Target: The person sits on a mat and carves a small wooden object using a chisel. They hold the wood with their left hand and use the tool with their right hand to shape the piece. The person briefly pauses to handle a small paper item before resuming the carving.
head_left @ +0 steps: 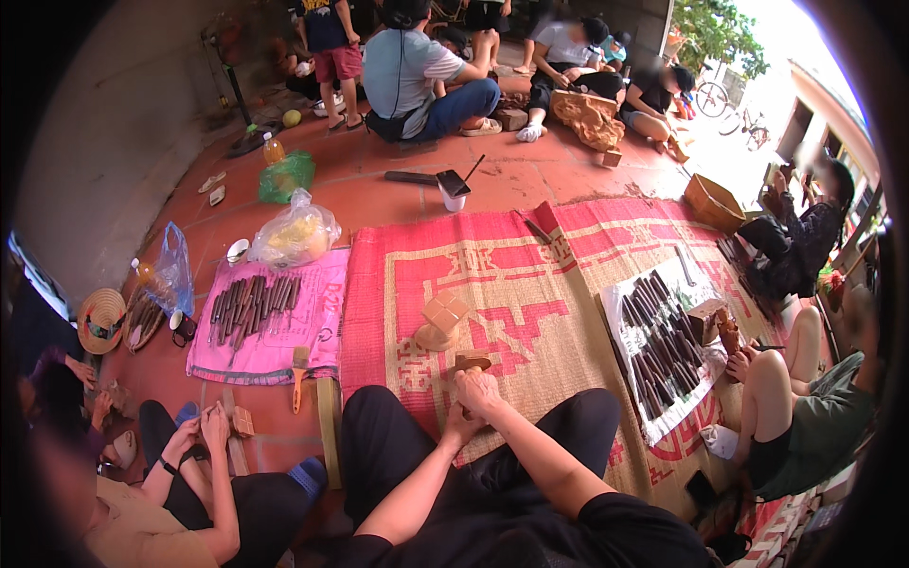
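Between my knees my hands meet over the woven mat (pixel 587 322). My right hand (pixel 479 392) is closed at a small brown wooden piece (pixel 473 362), whose top shows past the fingers. Just below it my left hand (pixel 460 426) is closed too, its fingers partly hidden; it seems to steady the lower end of the same piece. In front of them stands a square light-wood block (pixel 446 310) with crossing lines on its face. A rounded pale wooden piece (pixel 436 337) lies beneath it.
Carving tools (pixel 251 308) lie in rows on a pink cloth at left, and more tools (pixel 658 346) on a white sheet at right. A brush (pixel 299 379) lies near my left knee. Seated people work close by on both sides. A white cup (pixel 454 194) stands beyond the mat.
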Motion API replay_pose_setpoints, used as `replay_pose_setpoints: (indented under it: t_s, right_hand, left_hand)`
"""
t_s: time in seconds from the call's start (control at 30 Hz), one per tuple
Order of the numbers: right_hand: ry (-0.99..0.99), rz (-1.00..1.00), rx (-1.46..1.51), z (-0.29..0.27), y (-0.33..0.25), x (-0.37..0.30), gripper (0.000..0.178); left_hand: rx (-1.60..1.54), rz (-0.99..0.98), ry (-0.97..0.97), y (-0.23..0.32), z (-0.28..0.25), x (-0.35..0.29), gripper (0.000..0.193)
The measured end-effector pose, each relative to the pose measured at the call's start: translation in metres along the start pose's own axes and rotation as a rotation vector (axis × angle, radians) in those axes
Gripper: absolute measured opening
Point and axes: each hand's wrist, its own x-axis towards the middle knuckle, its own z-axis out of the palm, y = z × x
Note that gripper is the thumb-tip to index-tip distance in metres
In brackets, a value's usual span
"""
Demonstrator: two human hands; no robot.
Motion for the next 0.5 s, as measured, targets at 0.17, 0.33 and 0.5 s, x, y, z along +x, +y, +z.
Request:
replay_pose_setpoints:
  t_s: [0.17, 0.33, 0.5]
  right_hand:
    - [-0.081, -0.106, -0.069, -0.013, -0.005, -0.021, 0.018]
    - [-0.013, 0.023, 0.004, 0.010, 0.008, -0.002, 0.015]
    - [-0.092, -0.059, -0.012, -0.005, -0.001, -0.021, 0.015]
  left_hand:
    - [0.106, 0.237, -0.069, -0.015, -0.005, 0.013, 0.041]
    - [0.094, -0.038, -0.012, 0.003, 0.004, 0.000, 0.047]
    - [0.057, 0.111, -0.081, -0.007, -0.004, 0.009, 0.048]
